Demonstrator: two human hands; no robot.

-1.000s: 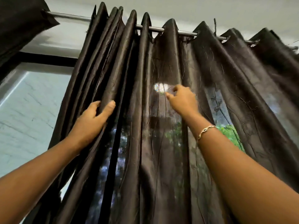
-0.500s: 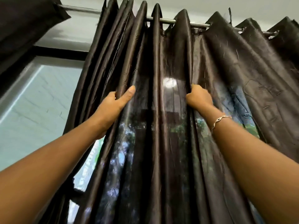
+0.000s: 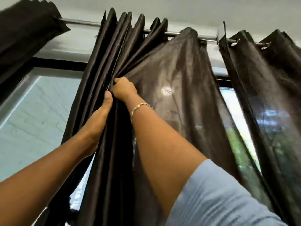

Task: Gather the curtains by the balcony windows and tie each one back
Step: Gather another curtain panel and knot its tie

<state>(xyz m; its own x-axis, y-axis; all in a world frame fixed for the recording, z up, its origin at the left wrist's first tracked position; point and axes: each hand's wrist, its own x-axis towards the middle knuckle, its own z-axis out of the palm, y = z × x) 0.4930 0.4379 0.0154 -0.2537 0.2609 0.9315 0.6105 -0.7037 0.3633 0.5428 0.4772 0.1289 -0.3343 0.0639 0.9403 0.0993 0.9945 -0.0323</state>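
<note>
Head view: dark brown curtain hangs from metal rod in front of the window. Its left part is bunched into tight pleats. Its right part is spread as one slanted sheet, semi-sheer, with greenery showing through.

Right hand is a fist closed on a fold at the bunch's edge. Bracelet on the wrist, light blue sleeve on the upper arm.

Left hand sits just below it and clamps the pleats. Thumb lies flat on the front; fingers are behind the fabric, hidden. The hands nearly touch.

Neighbour curtain hangs on the same rod to the right, with a narrow gap between. Another dark drape is at top left.
</note>
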